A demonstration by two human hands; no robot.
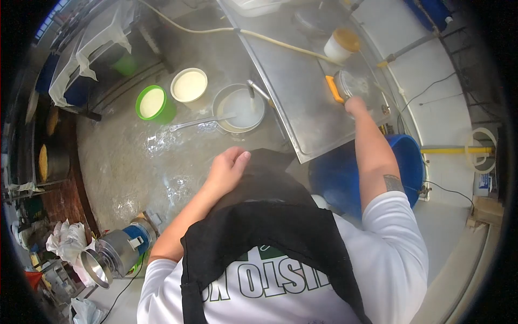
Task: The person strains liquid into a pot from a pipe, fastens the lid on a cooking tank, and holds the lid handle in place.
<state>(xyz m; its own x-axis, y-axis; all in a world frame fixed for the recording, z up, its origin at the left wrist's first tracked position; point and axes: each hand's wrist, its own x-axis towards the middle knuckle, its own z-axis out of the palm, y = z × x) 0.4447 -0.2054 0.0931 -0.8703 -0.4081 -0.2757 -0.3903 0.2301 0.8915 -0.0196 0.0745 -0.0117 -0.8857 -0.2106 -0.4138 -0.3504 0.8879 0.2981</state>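
Observation:
My right hand (355,105) reaches out over the metal table and is closed at the lower end of an orange handle (334,89). That handle belongs to a clear, round-mouthed container (350,85) by the table's right side. My left hand (229,164) hangs in front of the dark apron, its fingers curled loosely and the thumb apart, with nothing in it. Beyond it on the wet floor stands a round metal pot (241,120) of whitish liquid, with a long-handled metal ladle (199,123) lying across its rim.
A green bucket (155,105) and a white bucket (189,85) hold cream-coloured contents. The metal table (302,124) carries a hose (280,43) and a white tub (341,45). A blue barrel (407,162) stands at my right, a metal machine (116,251) at lower left.

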